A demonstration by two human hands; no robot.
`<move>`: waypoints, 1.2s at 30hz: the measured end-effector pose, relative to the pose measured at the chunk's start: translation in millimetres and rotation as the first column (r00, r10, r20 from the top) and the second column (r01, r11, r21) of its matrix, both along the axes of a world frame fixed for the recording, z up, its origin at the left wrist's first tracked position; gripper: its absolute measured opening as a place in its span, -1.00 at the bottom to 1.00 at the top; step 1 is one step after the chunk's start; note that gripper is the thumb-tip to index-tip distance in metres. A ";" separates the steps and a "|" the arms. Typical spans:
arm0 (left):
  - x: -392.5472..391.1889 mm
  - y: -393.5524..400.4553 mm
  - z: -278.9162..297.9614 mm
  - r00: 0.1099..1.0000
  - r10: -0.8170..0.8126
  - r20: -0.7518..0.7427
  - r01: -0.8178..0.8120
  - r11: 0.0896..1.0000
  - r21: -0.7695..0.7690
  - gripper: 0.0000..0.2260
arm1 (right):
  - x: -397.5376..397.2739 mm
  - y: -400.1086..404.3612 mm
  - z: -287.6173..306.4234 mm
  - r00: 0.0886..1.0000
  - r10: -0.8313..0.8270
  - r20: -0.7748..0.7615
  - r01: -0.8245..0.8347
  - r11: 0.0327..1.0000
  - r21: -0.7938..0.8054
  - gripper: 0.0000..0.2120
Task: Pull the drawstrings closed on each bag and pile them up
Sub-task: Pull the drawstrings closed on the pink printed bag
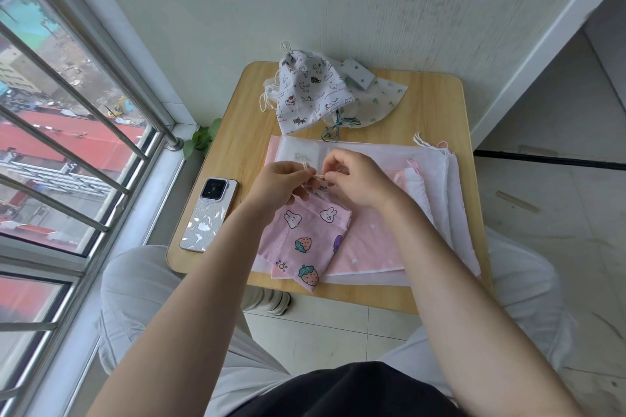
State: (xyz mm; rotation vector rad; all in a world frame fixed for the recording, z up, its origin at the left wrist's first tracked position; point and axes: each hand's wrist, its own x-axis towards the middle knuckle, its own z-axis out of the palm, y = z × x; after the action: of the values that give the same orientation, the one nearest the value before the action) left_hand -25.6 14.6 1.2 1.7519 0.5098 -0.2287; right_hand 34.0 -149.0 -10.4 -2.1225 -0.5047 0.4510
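On the small wooden table [433, 105] at frame centre, the left hand [277, 184] and right hand [355, 179] both pinch the cords of the pink bunny bag [305, 237], whose uneven tugging could likely bunch the mouth or drag the flat bags [372, 247] beneath askew

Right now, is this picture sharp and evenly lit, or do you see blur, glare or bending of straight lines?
Head view: soft daylight from the window, no hard shadows; the wall looks smeared, as from motion; the wide lens bends the window bars and table edge; glare on the phone; both hands, left hand and right hand, and the pink bag are fairly sharp.
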 end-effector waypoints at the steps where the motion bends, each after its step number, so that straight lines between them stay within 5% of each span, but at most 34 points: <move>1: 0.0 -1.4 0.4 1.000 0.005 0.016 -0.005 1.000 0.024 -0.81 | 0.2 -0.1 -0.7 1.000 0.000 -0.009 0.000 1.000 0.001 -0.85; 6: -0.6 -7.0 2.0 0.994 -0.040 0.105 0.025 0.989 0.143 -0.92 | -4.8 8.4 0.4 0.997 -0.021 -0.080 0.031 0.992 0.125 -0.75; 11: 1.7 -5.1 0.6 0.993 -0.087 0.080 0.066 0.971 0.231 -0.81 | -8.3 13.0 2.8 0.996 -0.051 0.069 0.048 0.998 0.046 -0.75; 18: 0.8 -6.1 0.3 0.991 0.006 0.134 -0.044 0.958 0.285 -0.91 | -9.5 14.9 2.9 0.974 -0.109 0.197 0.110 0.994 0.006 -0.88; 21: 0.5 -5.1 2.5 0.991 -0.069 0.115 0.026 0.942 0.336 -0.95 | -10.5 14.0 -0.6 0.971 -0.126 0.204 0.124 0.992 0.022 -0.91; 30: 4.5 -7.5 0.8 0.956 -0.290 0.051 0.172 0.690 0.703 -0.89 | -13.6 14.0 -0.4 0.959 -0.094 0.266 0.097 0.995 0.003 -0.93; 36: 8.1 -12.5 -2.7 0.960 -0.280 0.001 0.189 0.651 0.735 -0.84 | -13.1 15.7 4.9 0.932 0.052 0.358 0.020 0.980 -0.197 -0.83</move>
State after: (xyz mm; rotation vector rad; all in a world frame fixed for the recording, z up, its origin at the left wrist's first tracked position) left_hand -17.6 2.1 -1.5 2.6212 0.2899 -0.1009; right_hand 20.8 -133.3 -5.5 -2.4104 -0.7107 0.1174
